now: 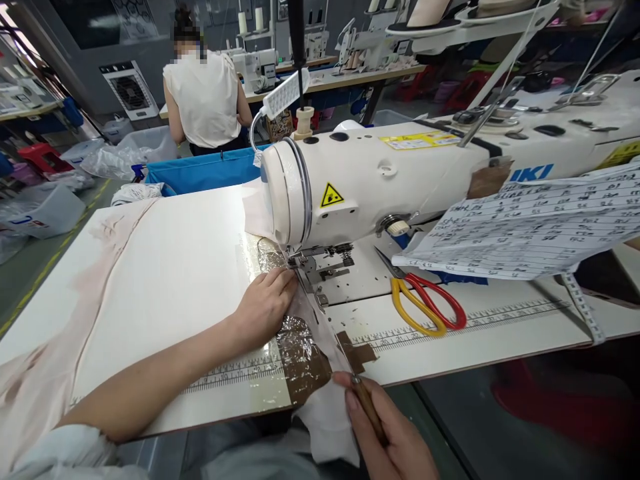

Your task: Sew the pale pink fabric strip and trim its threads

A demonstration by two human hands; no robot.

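Note:
My left hand point(265, 303) is by the presser foot point(300, 261) of a white sewing machine point(345, 180). Its fingers are bent and pressed together on the edge of a narrow strip of pale pink fabric point(320, 333); the fingertips are partly hidden. At the table's front edge, my right hand point(387, 427) is closed around the wooden handle of an awl point(369, 407). The awl's thin metal shaft points up along the strip towards the presser foot. Between my right thumb and fingers passes the strip too, and its loose end hangs below the edge.
Scissors point(425, 303) with red and yellow handles lie right of the presser foot. A handwritten sheet point(525, 227) and a measuring tape point(583, 307) are farther right. More pink fabric point(100, 287) trails along the left. A person point(203, 100) sits beyond a blue cloth bin point(210, 175).

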